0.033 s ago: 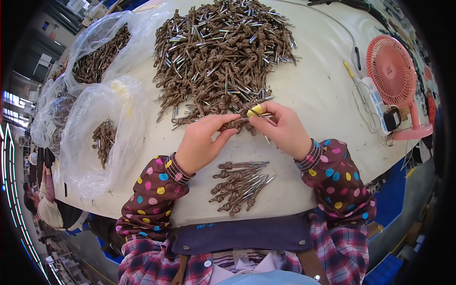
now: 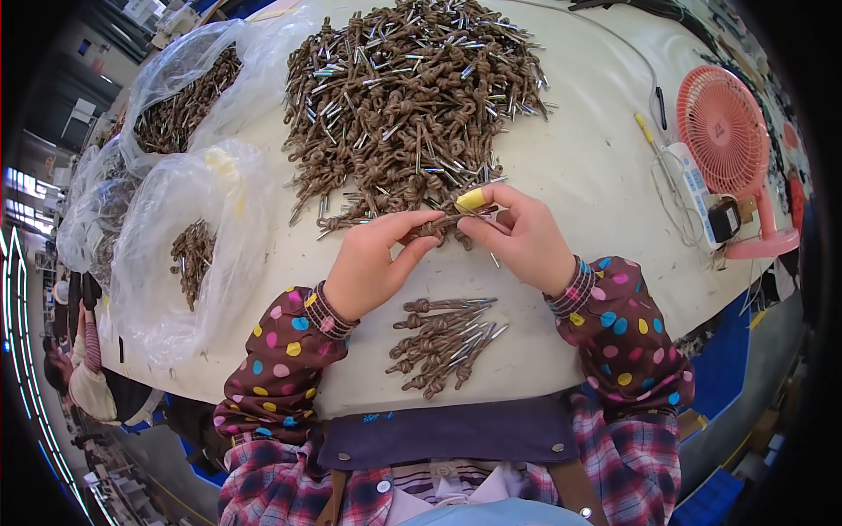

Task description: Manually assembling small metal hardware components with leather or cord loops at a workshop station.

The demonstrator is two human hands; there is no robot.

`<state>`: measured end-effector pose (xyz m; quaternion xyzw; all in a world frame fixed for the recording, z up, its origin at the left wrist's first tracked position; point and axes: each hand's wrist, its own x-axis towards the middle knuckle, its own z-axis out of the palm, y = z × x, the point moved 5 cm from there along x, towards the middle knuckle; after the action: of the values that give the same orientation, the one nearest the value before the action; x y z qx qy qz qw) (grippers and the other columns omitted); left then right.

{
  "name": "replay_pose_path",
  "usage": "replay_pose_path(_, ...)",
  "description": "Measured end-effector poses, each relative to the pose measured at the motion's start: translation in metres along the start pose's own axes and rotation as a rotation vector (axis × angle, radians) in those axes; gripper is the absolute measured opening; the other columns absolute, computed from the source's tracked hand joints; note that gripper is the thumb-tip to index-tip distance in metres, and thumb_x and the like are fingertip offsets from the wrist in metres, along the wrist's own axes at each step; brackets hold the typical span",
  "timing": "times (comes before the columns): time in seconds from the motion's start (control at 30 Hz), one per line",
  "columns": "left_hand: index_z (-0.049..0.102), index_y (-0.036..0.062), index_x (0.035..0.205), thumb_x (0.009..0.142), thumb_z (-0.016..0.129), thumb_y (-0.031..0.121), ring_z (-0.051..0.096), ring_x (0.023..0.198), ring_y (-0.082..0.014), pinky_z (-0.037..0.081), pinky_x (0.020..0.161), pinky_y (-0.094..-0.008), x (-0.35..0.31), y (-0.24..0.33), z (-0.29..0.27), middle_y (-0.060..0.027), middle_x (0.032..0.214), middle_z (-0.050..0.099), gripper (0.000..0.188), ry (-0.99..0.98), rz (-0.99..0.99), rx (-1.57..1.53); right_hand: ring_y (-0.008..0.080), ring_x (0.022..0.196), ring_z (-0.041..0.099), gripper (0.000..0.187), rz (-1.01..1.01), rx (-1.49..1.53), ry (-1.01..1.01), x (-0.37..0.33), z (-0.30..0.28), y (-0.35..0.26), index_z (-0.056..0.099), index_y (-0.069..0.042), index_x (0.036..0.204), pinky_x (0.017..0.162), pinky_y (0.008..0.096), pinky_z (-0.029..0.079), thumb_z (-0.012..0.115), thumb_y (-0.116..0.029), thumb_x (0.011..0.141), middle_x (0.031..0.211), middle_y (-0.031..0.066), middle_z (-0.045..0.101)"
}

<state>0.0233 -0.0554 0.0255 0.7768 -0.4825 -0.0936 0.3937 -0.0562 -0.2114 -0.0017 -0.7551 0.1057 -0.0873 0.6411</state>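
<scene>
My left hand [image 2: 370, 261] and my right hand [image 2: 526, 244] meet at the near edge of a big heap of knotted brown cords [image 2: 412, 105] with shiny metal tips. Between them is a knotted brown cord [image 2: 451, 222], gripped by the fingertips of both hands. A yellow wrap [image 2: 471, 201] covers the right index fingertip. Fingers and the heap behind partly hide the held cord, so its ends are hard to separate out. Closer to me, a small fanned group of the same cords [image 2: 430, 346] lies on the pale table, metal tips mostly toward the right.
At left, an open clear plastic bag [image 2: 145, 298] holds a few cords; a fuller bag [image 2: 189, 96] stands behind it. On the right are a pink fan [image 2: 721, 131], a white power strip [image 2: 693, 188] with a black adapter [image 2: 724, 219], a yellow-handled tool [image 2: 645, 129] and a black pen [image 2: 660, 109].
The right fingertips have shifted very slightly around the held cord. Otherwise hands, heap and the small group stay as they were.
</scene>
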Motion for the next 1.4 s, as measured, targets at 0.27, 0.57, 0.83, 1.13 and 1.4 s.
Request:
replay_pose_path(0.27,0.062,0.0045,0.113,0.079,0.068,0.004,0.061,0.079,-0.0186,0.049,0.071,-0.0259,0.000,0.002,-0.001,-0.0087,0.094,0.063,0.034,0.117,0.105,0.102,0.0188,0.065,0.064,0.018,-0.102,-0.224,0.098,-0.004,0.000,-0.011,0.065,-0.001,0.088,0.059,0.0283,0.049,0.071,-0.015,0.078,0.074,0.0119,0.064)
replay_pose_path(0.57,0.067,0.0064,0.100,0.075,0.072,0.002,0.059,0.071,-0.0171,0.048,0.062,-0.0276,-0.001,0.007,0.001,-0.0063,0.085,0.058,0.026,0.155,0.067,0.118,0.0251,0.064,0.063,0.016,-0.279,-0.293,0.148,-0.010,0.009,-0.019,0.065,-0.003,0.085,0.059,0.0303,0.049,0.071,-0.012,0.074,0.074,0.0127,0.063)
replay_pose_path(0.83,0.070,0.0059,0.090,0.077,0.070,0.001,0.062,0.073,-0.0184,0.049,0.065,-0.0267,0.005,0.000,-0.010,-0.0070,0.083,0.064,0.015,0.069,0.081,0.005,0.0128,0.059,0.058,0.018,-0.080,-0.134,0.092,-0.005,0.006,-0.002,0.065,-0.001,0.087,0.057,0.0255,0.046,0.071,-0.015,0.079,0.069,0.0096,0.064)
replay_pose_path(1.13,0.066,0.0038,0.093,0.081,0.065,0.002,0.064,0.073,-0.0200,0.049,0.066,-0.0285,0.005,-0.008,-0.007,-0.0078,0.082,0.065,0.012,0.045,0.155,-0.007,0.0057,0.060,0.053,0.019,-0.001,-0.024,0.062,-0.003,0.007,0.001,0.065,0.001,0.086,0.055,0.0229,0.043,0.070,-0.017,0.081,0.068,0.0047,0.064)
replay_pose_path(1.4,0.055,0.0040,0.097,0.090,0.057,0.004,0.065,0.062,-0.0212,0.049,0.054,-0.0290,-0.003,-0.008,0.004,-0.0094,0.074,0.063,0.007,0.062,0.103,0.188,0.0077,0.062,0.058,0.019,-0.067,-0.027,0.101,-0.005,0.009,-0.001,0.063,0.001,0.087,0.057,0.0239,0.046,0.069,-0.016,0.082,0.072,0.0078,0.065)
